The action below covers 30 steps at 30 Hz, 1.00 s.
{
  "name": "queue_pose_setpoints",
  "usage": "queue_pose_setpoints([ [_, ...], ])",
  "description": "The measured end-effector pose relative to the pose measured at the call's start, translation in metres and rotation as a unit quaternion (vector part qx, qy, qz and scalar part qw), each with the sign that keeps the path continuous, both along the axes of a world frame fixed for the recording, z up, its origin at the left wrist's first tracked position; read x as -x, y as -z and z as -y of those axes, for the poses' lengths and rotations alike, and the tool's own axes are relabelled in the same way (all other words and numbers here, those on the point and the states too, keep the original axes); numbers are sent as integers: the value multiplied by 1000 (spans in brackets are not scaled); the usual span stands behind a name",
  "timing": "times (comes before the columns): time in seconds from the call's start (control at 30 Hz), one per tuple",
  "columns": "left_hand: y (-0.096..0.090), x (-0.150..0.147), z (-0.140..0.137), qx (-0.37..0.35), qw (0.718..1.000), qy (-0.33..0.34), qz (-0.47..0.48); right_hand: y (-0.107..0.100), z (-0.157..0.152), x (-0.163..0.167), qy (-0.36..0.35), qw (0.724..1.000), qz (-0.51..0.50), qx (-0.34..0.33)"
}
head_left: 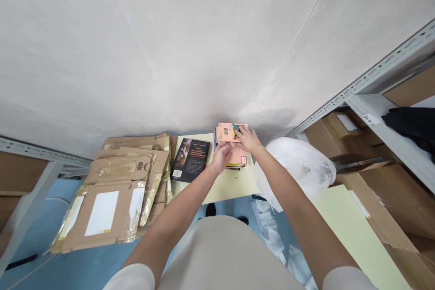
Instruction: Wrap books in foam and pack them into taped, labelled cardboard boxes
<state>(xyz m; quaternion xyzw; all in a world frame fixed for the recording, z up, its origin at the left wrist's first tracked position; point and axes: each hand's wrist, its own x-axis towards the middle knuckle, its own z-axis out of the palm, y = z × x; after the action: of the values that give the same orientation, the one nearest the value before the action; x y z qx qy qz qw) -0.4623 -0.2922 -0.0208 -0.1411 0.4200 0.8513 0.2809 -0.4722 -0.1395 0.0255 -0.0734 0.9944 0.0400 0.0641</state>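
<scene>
A thin pink book [225,131] with a colourful picture on its cover lies at the top of a book stack [234,165] near the wall. My left hand [221,156] is closed at the lower edge of this book, thumb and fingers pinching it. From the right, my right hand [248,139] rests on the cover with its fingers stretched out, hiding part of the picture. Another pink cover with a red mark shows just below. Left of the stack, a black book [190,160] with orange print and a barcode lies flat on the pale yellow table [217,194].
Flattened cardboard boxes [118,167] are piled at the left, overhanging the table. A white plastic bag [299,163] bulges beside my right forearm. Metal shelving [374,70] with cartons stands at the right, and another shelf frame [37,199] at the left.
</scene>
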Motion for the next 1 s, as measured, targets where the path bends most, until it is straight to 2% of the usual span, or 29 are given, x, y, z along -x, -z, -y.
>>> queue_pose_setpoints([
  [0.2,1,-4,2,-3,1000,11,3,4,6,6,-19,998,40,-50],
  [0.3,-2,-5,-2,-32,999,19,-37,2,18,2,-11,997,40,-63],
  [0.47,-8,-13,-2,-74,994,33,-68,-3,48,-22,1,998,24,-64],
  [0.63,-4,-27,13,-62,997,16,-50,-11,85,-57,23,998,-29,-43],
  [0.73,-2,-34,27,-42,997,-13,-70,-13,101,-80,29,998,-49,27],
  [0.83,-4,-41,46,8,993,-13,-117,-10,104,-104,19,985,-79,155],
  [0.93,-14,-52,67,92,979,18,-180,-6,96,-121,23,949,-136,285],
  [1.0,-21,-62,79,131,966,53,-215,-4,85,-130,81,914,-189,351],
])
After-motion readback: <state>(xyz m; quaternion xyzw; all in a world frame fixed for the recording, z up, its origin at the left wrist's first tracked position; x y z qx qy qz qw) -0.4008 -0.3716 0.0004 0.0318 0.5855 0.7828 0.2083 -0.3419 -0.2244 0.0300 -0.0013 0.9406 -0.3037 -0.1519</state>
